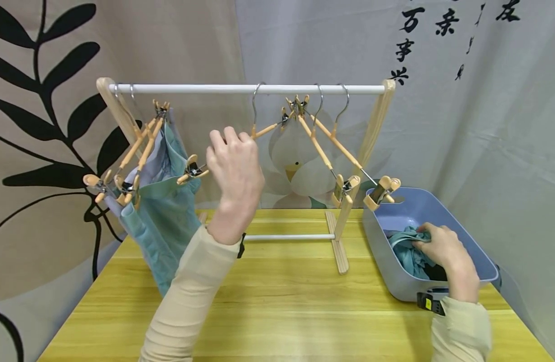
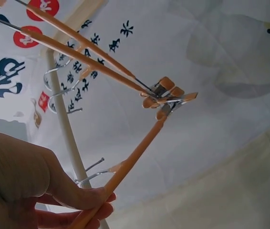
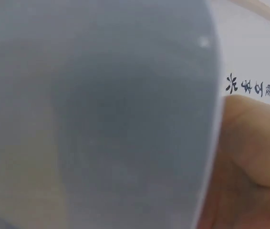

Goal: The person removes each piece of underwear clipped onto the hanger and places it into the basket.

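My left hand (image 1: 235,176) grips the wooden bar of a clip hanger (image 2: 131,155), which hooks over the white rail; thumb and fingers wrap the bar in the left wrist view. A metal clip sits at each end of this hanger, with no garment on it. Over at the right, my right hand (image 1: 451,254) reaches into a blue plastic basin (image 1: 383,251) and pinches a bunched teal cloth garment (image 1: 410,251) between thumb and fingers. In the right wrist view the basin wall (image 3: 135,124) covers most of the picture and hides the fingertips.
A drying rack with a white rail (image 1: 191,89) stands on the wooden table (image 1: 277,306). At its left, teal and lavender garments (image 1: 161,216) hang from hangers. Two bare clip hangers (image 1: 315,143) hang at the right, beside the basin. Behind is a printed curtain (image 1: 499,125).
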### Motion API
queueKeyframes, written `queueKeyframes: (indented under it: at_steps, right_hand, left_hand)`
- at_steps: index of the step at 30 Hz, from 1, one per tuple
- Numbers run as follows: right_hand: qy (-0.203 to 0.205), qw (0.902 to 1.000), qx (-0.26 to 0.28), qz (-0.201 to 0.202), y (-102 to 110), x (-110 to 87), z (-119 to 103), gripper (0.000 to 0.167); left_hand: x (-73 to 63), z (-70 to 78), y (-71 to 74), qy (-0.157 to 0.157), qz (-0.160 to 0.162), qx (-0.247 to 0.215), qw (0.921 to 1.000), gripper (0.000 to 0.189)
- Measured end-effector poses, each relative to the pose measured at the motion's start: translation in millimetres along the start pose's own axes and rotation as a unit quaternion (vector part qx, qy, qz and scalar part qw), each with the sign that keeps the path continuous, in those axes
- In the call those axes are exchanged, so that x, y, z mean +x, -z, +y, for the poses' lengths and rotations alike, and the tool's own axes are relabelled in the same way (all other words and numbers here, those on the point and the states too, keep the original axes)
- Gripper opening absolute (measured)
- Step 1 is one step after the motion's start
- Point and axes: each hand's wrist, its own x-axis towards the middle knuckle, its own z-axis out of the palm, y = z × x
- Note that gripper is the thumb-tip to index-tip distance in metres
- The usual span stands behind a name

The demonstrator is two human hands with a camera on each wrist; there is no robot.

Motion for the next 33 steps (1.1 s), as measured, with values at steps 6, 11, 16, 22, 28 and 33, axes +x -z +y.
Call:
queueKeyframes:
  at_steps: [6,11,16,22,28,33]
  right_hand:
    - [-0.024,0.9996,0.003,-0.014,3,-5.1,-12,0.043]
    - [-0.021,0.9997,0.003,0.015,6,-8.8,-26,0.040]
    - [0.009,0.9976,0.007,0.069,6,-9.2,-42,0.036]
    - [0.045,0.9920,0.020,0.116,4,-4.7,-63,0.030]
    - [0.080,0.9852,0.052,0.142,-3,6.5,-83,0.025]
    - [0.105,0.9761,0.073,0.176,-7,16.3,-95,0.021]
  left_hand:
    - [-5.2,1.8,-1.4,0.002,0.041,-0.001,0.9992,0.015]
    - [-10.4,5.3,-3.5,0.001,0.086,-0.001,0.9963,0.014]
    - [-15.4,8.7,-7.4,-0.006,0.131,0.002,0.9914,0.014]
    - [-21.4,12.7,-9.4,-0.024,0.134,-0.026,0.9903,0.012]
    - [-28.7,13.6,-13.0,-0.066,0.140,-0.060,0.9861,0.018]
    - [-36.1,13.6,-17.1,-0.119,0.167,-0.095,0.9742,0.022]
